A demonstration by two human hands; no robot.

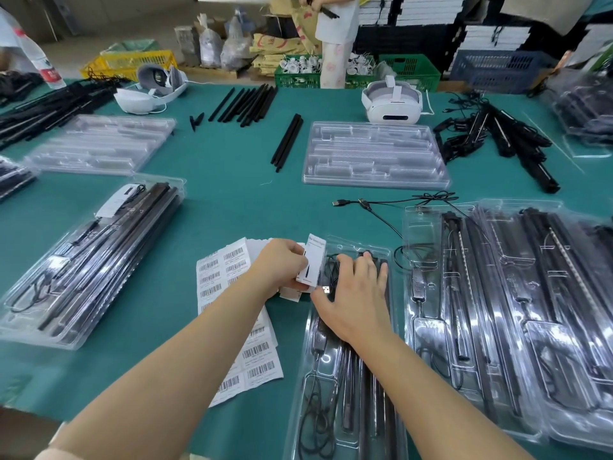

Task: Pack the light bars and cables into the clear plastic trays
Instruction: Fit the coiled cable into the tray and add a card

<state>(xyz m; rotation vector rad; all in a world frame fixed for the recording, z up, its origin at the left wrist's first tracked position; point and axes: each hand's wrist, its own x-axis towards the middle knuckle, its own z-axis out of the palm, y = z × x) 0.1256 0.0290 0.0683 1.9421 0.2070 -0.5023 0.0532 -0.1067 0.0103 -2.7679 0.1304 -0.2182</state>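
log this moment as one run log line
step: adding leaflet | left hand: holds leaflet | right hand: flat on cables in tray | label sheet: beside tray

- We see a white headset (393,102) on the green table (232,180), far side.
- A second headset (156,86) lies far left.
- Barcode label sheets (238,313) lie near us.
- Yellow crate (132,63) and green crate (411,69) sit on the floor beyond.
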